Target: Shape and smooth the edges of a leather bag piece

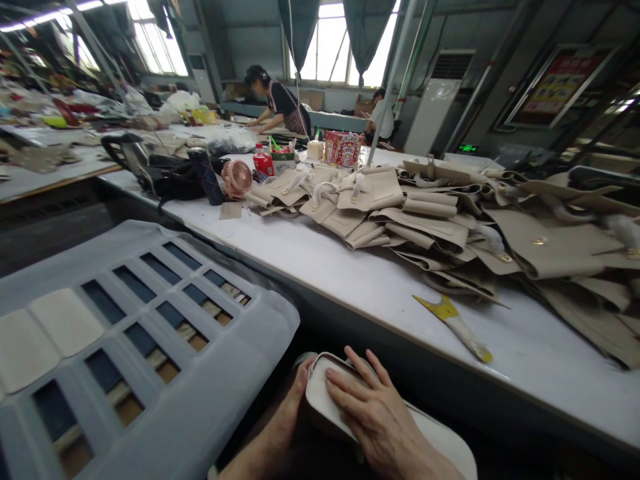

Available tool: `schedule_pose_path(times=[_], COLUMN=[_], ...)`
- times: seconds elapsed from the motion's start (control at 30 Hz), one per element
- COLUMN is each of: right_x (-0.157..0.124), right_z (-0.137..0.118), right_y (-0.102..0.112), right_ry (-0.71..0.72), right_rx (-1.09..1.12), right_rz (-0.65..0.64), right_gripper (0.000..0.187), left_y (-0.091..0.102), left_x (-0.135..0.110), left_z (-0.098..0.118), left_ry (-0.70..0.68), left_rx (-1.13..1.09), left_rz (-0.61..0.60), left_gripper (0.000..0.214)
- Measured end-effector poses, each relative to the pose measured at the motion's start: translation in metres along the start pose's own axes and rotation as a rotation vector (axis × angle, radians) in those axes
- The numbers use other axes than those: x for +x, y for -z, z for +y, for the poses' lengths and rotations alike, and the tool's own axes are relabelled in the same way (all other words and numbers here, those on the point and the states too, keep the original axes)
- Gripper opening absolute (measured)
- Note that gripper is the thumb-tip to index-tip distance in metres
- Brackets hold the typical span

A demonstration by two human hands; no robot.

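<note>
An off-white, long piece with rounded corners and a dark-edged rim, like part of a bag (pixel 440 433), lies slanted over my lap at the bottom of the view. My left hand (pixel 293 403) holds its near-left end; the fingertips are partly hidden behind the rim. Flat on its upper face rests my right hand (pixel 367 403), with fingers stretched out and spread. Left of me, two cream panels (pixel 67 320) lie on a grey plastic crate (pixel 200 393) with rectangular slots.
Beige bag pieces (pixel 430 223) with wrapped handles are piled on the white table (pixel 280 260). A yellow-handled tool (pixel 453 327) lies near its edge. A pink fan (pixel 237 179) and a red bottle (pixel 263 162) stand farther back. Two people work near the windows.
</note>
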State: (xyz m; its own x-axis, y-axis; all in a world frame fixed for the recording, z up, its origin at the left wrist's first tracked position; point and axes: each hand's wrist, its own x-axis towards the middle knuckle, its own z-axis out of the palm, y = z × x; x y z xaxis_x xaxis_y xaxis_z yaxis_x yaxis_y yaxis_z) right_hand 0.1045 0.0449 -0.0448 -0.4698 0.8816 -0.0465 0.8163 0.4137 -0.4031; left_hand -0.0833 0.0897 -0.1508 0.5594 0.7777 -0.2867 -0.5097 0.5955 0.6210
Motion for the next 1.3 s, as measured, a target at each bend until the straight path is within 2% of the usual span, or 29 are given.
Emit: schedule_pose_path(times=[0.1, 0.23, 0.4, 0.5, 0.7, 0.8, 0.93, 1.13, 1.3], right_x=[0.001, 0.003, 0.004, 0.006, 0.009, 0.011, 0.01, 0.006, 0.007], right_z=[0.001, 0.001, -0.003, -0.004, -0.004, -0.006, -0.003, 0.007, 0.008], right_y=[0.0, -0.003, -0.009, -0.011, -0.011, -0.01, -0.012, -0.022, -0.023], right_ry=[0.022, -0.016, -0.055, -0.063, -0.076, -0.083, -0.083, 0.013, 0.007], right_rx=[0.024, 0.028, 0.068, 0.127, 0.182, 0.186, 0.168, 0.085, 0.084], right_rz=[-0.017, -0.002, 0.033, 0.056, 0.093, 0.1, 0.115, 0.111, 0.105], right_gripper=[0.06, 0.056, 0.055, 0.047, 0.041, 0.038, 0.036, 0.037, 0.041], left_y=[-0.003, -0.008, -0.014, -0.015, -0.003, 0.001, 0.002, 0.001, 0.003], left_x=[-0.001, -0.002, -0.005, -0.004, 0.0, -0.001, 0.0, -0.001, 0.0], left_z=[0.003, 0.008, 0.018, 0.02, 0.02, 0.023, 0.026, 0.031, 0.034], left_ry=[0.039, 0.117, 0.155, 0.182, 0.229, 0.265, 0.257, 0.304, 0.221], left_rx=[-0.104, -0.182, -0.172, -0.125, -0.063, -0.031, -0.027, -0.041, 0.014], left_rz=[-0.056, -0.083, -0.03, 0.0, 0.073, 0.064, 0.051, 0.088, 0.062], left_gripper=[0.048, 0.054, 0.055, 0.058, 0.06, 0.059, 0.052, 0.046, 0.042])
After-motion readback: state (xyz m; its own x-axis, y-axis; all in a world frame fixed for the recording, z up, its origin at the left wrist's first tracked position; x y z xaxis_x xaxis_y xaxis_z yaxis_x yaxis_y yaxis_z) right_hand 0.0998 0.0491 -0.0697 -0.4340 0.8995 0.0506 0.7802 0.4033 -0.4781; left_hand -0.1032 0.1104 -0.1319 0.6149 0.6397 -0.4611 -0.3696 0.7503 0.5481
